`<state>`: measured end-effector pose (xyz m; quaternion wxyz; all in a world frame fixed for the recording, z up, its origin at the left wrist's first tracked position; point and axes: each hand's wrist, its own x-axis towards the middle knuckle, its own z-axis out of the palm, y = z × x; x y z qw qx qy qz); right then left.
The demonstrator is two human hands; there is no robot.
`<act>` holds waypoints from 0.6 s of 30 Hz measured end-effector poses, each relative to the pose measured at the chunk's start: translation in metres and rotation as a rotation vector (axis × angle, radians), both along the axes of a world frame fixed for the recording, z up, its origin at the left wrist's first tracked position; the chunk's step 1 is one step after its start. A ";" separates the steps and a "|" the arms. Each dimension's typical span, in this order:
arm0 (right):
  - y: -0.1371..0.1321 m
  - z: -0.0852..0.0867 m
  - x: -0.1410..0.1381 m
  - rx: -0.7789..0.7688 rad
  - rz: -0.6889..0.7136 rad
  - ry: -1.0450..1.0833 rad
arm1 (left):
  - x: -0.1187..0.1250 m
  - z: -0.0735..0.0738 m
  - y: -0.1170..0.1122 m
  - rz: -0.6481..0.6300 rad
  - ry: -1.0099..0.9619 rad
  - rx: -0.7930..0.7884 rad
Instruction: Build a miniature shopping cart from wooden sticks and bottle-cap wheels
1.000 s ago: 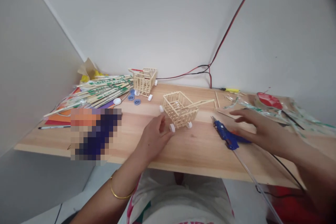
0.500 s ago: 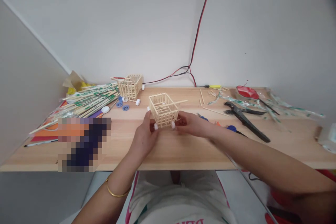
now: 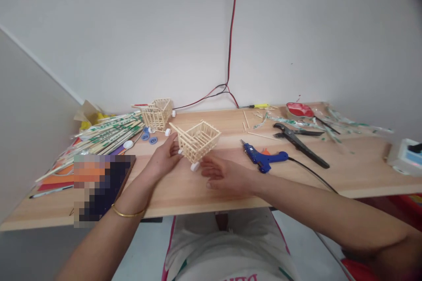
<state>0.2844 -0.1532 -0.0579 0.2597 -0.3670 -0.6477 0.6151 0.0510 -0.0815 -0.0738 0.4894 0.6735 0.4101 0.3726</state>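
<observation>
A small cart made of wooden sticks, with white wheels, sits tilted in the middle of the wooden table. My left hand touches its left side, fingers curled against the frame and holding it. Just in front of the cart, below its front wheel, my right hand lies with the fingers spread and the palm up, holding nothing. A second stick cart stands behind, near the wall.
A blue glue gun with a black cord lies right of my hands. Black pliers, a red lid and plastic wrappers lie farther right. A pile of wrapped chopsticks, blue and white caps and coloured paper sit at the left.
My right hand left the glue gun and came to the cart, then dropped in front of it. The cart has been turned and tilted, its handle now pointing left.
</observation>
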 end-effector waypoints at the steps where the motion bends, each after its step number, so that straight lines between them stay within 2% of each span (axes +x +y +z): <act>1: -0.003 0.004 0.002 0.025 0.003 -0.045 | -0.004 0.001 0.002 0.007 0.005 -0.022; 4: -0.011 0.020 0.019 0.189 -0.007 -0.232 | -0.016 0.004 -0.001 0.083 0.071 -0.067; 6: -0.014 0.031 0.043 0.363 -0.056 -0.364 | -0.019 0.009 -0.011 0.197 0.110 -0.033; 8: -0.014 0.037 0.075 0.554 -0.207 -0.522 | -0.014 0.015 -0.027 0.219 0.035 -0.021; 10: -0.012 0.038 0.108 0.690 -0.288 -0.732 | 0.001 0.020 -0.042 0.282 -0.008 0.062; 12: -0.010 0.034 0.135 0.750 -0.286 -0.859 | 0.019 0.023 -0.051 0.320 -0.004 0.141; 14: -0.010 0.027 0.150 0.742 -0.253 -0.911 | 0.035 0.024 -0.053 0.370 0.016 0.204; 18: -0.010 0.008 0.152 0.719 -0.216 -0.935 | 0.052 0.023 -0.046 0.412 -0.009 0.220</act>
